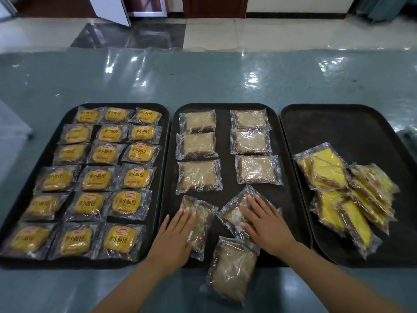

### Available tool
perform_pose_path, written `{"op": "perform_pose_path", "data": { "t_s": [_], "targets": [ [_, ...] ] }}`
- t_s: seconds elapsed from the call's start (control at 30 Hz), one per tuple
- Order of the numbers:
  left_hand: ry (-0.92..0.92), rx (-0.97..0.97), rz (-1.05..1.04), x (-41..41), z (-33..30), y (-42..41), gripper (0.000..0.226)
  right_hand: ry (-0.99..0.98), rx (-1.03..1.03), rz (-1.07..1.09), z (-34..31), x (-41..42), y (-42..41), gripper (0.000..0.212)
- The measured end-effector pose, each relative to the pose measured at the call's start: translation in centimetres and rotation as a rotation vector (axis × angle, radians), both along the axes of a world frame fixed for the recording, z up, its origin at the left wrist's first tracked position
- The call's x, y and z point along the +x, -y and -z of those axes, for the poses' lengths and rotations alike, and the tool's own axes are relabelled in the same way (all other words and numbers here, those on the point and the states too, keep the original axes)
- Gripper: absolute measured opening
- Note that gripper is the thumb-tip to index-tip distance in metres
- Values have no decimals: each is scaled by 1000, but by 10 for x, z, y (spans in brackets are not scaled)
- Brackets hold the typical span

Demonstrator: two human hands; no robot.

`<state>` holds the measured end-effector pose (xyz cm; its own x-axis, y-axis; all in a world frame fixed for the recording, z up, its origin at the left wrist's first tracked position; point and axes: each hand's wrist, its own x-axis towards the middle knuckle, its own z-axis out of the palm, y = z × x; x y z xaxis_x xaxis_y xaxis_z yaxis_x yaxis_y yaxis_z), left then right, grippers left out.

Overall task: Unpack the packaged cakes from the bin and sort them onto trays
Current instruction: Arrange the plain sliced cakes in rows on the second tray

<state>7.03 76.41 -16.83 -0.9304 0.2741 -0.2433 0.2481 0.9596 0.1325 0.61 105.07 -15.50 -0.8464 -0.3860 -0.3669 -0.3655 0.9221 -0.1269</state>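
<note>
Three black trays lie side by side on the table. The left tray (167,114) is full of yellow labelled cake packets (133,177) in rows. The middle tray (223,141) holds several clear-wrapped brown cakes (198,175) in two columns. My left hand (174,233) rests flat, fingers straight, on a tilted brown cake packet (202,220) at the tray's front. My right hand (262,222) lies flat on another skewed brown packet (232,211). A third brown packet (232,269) hangs over the middle tray's front edge. The right tray (352,129) carries a loose heap of yellow wedge cakes (345,188).
The table (203,82) has a glossy teal plastic cover and stretches back beyond the trays. Tiled floor and a door frame lie behind. Part of a pale object (408,134) shows at the right edge, and no bin is in view.
</note>
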Motion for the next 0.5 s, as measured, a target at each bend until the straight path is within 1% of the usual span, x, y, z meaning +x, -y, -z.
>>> {"op": "perform_pose_path", "data": {
  "t_s": [0.07, 0.2, 0.27, 0.33, 0.43, 0.47, 0.5],
  "targets": [
    [-33, -6, 60, -3, 1, 2, 82, 13, 67, 12, 0, 1, -3, 52],
    [-33, -41, 167, -11, 6, 9, 81, -7, 115, 38, -4, 4, -12, 50],
    [-21, -59, 204, -16, 5, 13, 82, -3, 127, 44, -1, 4, -18, 54],
    [-24, -60, 209, -20, 3, 13, 81, 3, 101, 42, -2, 4, -21, 64],
    [-59, -34, 187, -18, 3, 10, 61, -1, 75, 46, -7, 1, -18, 80],
    [-54, -23, 177, -15, 5, 8, 59, 4, 76, 52, -11, 0, -16, 82],
    [-31, -24, 170, -12, 6, 7, 64, -1, 75, 57, -13, -1, -13, 84]
  ]
}}
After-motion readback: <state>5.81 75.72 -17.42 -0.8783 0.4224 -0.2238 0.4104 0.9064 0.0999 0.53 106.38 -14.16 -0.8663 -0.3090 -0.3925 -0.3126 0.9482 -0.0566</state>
